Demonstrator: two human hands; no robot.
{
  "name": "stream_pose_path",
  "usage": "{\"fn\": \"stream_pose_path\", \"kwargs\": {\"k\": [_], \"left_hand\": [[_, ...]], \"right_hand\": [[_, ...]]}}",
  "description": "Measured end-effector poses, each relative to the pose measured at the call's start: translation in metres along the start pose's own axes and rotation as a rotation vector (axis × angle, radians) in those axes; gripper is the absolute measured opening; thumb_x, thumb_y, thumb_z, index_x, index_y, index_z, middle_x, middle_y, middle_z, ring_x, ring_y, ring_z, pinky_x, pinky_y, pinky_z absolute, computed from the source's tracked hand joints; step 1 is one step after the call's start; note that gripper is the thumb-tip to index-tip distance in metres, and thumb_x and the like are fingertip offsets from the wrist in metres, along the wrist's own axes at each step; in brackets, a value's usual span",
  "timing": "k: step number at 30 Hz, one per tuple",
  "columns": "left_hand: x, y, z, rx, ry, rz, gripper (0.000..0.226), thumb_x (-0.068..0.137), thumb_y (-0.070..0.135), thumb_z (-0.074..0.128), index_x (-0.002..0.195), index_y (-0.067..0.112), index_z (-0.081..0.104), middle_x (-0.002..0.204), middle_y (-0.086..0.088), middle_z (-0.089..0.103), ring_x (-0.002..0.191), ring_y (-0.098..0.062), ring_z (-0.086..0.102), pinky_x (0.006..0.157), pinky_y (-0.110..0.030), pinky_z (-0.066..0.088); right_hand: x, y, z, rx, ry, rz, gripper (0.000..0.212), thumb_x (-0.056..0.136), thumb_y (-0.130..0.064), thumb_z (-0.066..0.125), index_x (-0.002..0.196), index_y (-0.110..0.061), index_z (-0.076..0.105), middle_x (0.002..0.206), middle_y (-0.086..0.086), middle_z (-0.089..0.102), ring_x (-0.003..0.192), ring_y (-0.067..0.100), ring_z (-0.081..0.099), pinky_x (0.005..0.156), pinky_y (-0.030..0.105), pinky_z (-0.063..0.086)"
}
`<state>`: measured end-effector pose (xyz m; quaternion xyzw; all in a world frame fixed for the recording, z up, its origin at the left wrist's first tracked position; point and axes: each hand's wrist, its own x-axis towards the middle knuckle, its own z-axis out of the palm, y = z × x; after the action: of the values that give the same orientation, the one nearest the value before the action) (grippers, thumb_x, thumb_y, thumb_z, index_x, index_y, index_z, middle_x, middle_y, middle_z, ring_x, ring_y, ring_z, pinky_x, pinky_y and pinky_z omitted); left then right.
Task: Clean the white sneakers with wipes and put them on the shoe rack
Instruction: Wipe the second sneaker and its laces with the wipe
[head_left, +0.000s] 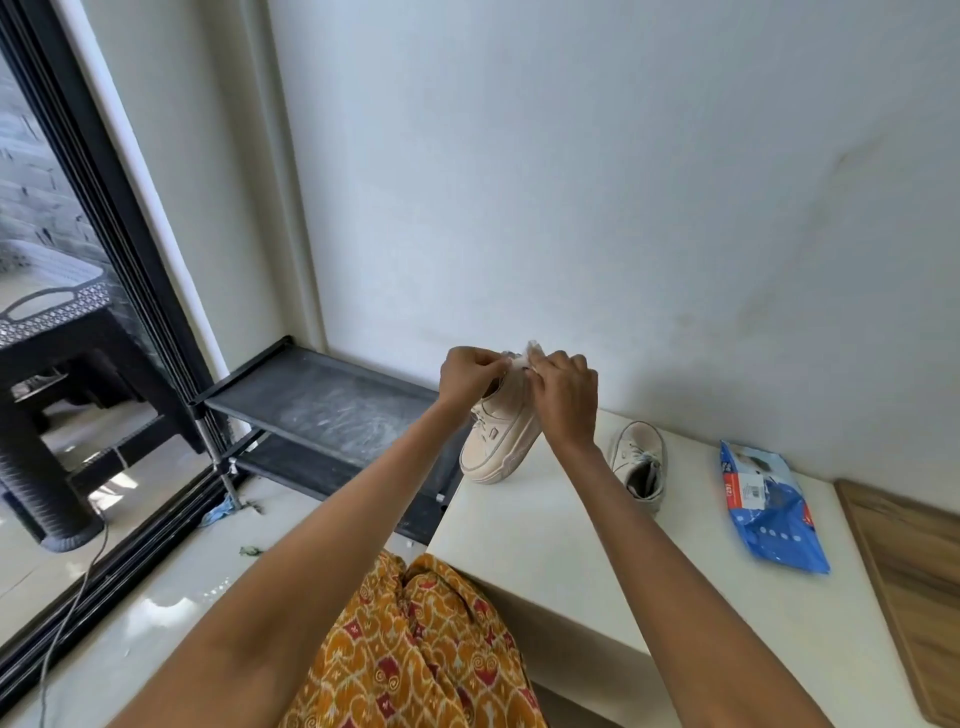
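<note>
Left hand (470, 376) grips the heel collar of the sneaker (498, 436), fingers curled round the rim. Right hand (566, 395) pinches a wipe (532, 349) against the same heel end; only a white scrap shows above the knuckles. Both grips tight, nothing slack.

Sneaker tipped up, toe down on the white table (545, 525), at its far left corner, heel raised toward the wall. Second sneaker (640, 462) lies near the table's far edge, well apart, untouched. Blue wipes pack (769, 499) further right along the same edge, near a wooden board (914, 571).

Judgement: shoe looks light, with a thick stiff sole and a softer upper that would give under pressure. Best hold is the collar or the sole wall; the upper would dent. Damp wipe likely makes smooth panels slippery, so brace toe on table while rubbing.

Shoe rack (322, 400) stands left of table, top shelf dusty.
</note>
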<state>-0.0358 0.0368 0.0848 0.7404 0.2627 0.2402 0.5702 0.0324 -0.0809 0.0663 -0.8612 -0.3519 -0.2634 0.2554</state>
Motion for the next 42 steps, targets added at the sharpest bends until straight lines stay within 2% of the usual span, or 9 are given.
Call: {"fn": "stream_pose_path", "kwargs": {"k": [4, 9, 13, 16, 20, 26, 35, 38, 42], "left_hand": [[0.009, 0.005, -0.003, 0.055, -0.107, -0.111, 0.034, 0.077, 0.015, 0.074, 0.049, 0.013, 0.055, 0.051, -0.002, 0.040, 0.052, -0.013, 0.037, 0.055, -0.026, 0.030], [0.005, 0.003, -0.005, -0.117, -0.149, -0.211, 0.014, 0.080, 0.010, 0.071, 0.077, 0.003, 0.059, 0.060, -0.003, 0.040, 0.040, -0.006, 0.037, 0.036, -0.012, 0.027], [0.006, -0.006, -0.012, -0.242, -0.105, -0.244, 0.014, 0.082, 0.016, 0.072, 0.073, 0.008, 0.065, 0.068, -0.005, 0.050, 0.054, -0.010, 0.044, 0.043, -0.011, 0.038], [0.007, -0.007, -0.017, -0.277, -0.099, -0.240, 0.026, 0.086, 0.020, 0.067, 0.066, 0.009, 0.056, 0.059, -0.002, 0.040, 0.049, -0.010, 0.038, 0.040, -0.012, 0.034], [0.008, -0.012, -0.023, -0.271, -0.034, -0.220, 0.031, 0.085, 0.027, 0.068, 0.067, 0.005, 0.057, 0.060, -0.003, 0.044, 0.048, -0.011, 0.042, 0.042, -0.015, 0.036], [0.012, -0.007, -0.018, -0.164, -0.087, -0.198, 0.026, 0.081, 0.026, 0.073, 0.081, 0.007, 0.055, 0.064, -0.003, 0.035, 0.054, -0.015, 0.030, 0.048, -0.022, 0.027], [0.003, -0.008, -0.008, -0.156, -0.126, -0.199, 0.021, 0.084, 0.011, 0.067, 0.067, 0.005, 0.056, 0.062, -0.004, 0.041, 0.054, -0.014, 0.036, 0.042, -0.012, 0.030], [-0.002, -0.005, -0.010, -0.169, -0.148, -0.166, 0.022, 0.081, 0.021, 0.072, 0.076, 0.007, 0.056, 0.069, -0.006, 0.041, 0.061, -0.015, 0.038, 0.051, -0.020, 0.030], [-0.009, -0.006, -0.003, -0.069, -0.203, -0.070, 0.040, 0.083, 0.021, 0.070, 0.055, 0.012, 0.043, 0.054, 0.001, 0.029, 0.046, -0.009, 0.026, 0.044, -0.019, 0.021]], "right_hand": [[-0.004, -0.005, -0.004, 0.187, -0.025, 0.044, 0.027, 0.091, -0.017, 0.058, 0.116, -0.012, 0.065, 0.089, 0.013, 0.064, 0.084, 0.033, 0.052, 0.065, 0.038, 0.049], [-0.016, -0.013, -0.005, 0.240, 0.062, 0.053, 0.021, 0.088, -0.013, 0.060, 0.106, -0.011, 0.071, 0.099, 0.007, 0.068, 0.093, 0.029, 0.057, 0.073, 0.029, 0.048], [-0.038, -0.020, 0.004, 0.279, 0.068, -0.061, 0.019, 0.085, -0.008, 0.062, 0.101, -0.012, 0.071, 0.106, 0.000, 0.068, 0.106, 0.017, 0.056, 0.081, 0.020, 0.046], [-0.045, -0.021, 0.013, 0.165, 0.049, -0.121, 0.022, 0.076, -0.007, 0.072, 0.098, -0.015, 0.072, 0.099, -0.002, 0.069, 0.091, 0.023, 0.060, 0.066, 0.029, 0.053], [-0.060, -0.014, 0.015, -0.112, 0.026, -0.319, 0.035, 0.066, -0.005, 0.077, 0.094, -0.024, 0.070, 0.079, -0.006, 0.069, 0.071, 0.022, 0.057, 0.057, 0.028, 0.043], [-0.025, -0.009, -0.011, 0.047, 0.217, 0.108, 0.030, 0.083, -0.012, 0.065, 0.109, -0.026, 0.069, 0.080, -0.006, 0.068, 0.080, 0.025, 0.054, 0.064, 0.030, 0.036], [-0.048, -0.017, 0.007, -0.013, 0.171, 0.103, 0.025, 0.080, -0.015, 0.069, 0.101, -0.027, 0.072, 0.100, -0.010, 0.070, 0.074, 0.022, 0.054, 0.063, 0.028, 0.034], [-0.071, -0.012, 0.008, 0.003, 0.123, 0.089, 0.024, 0.076, -0.014, 0.073, 0.096, -0.026, 0.072, 0.089, -0.009, 0.072, 0.072, 0.023, 0.055, 0.064, 0.029, 0.034], [-0.048, -0.004, -0.018, 0.015, 0.197, 0.164, 0.017, 0.080, -0.018, 0.063, 0.093, -0.024, 0.072, 0.076, -0.005, 0.069, 0.073, 0.026, 0.056, 0.062, 0.031, 0.038]]}}
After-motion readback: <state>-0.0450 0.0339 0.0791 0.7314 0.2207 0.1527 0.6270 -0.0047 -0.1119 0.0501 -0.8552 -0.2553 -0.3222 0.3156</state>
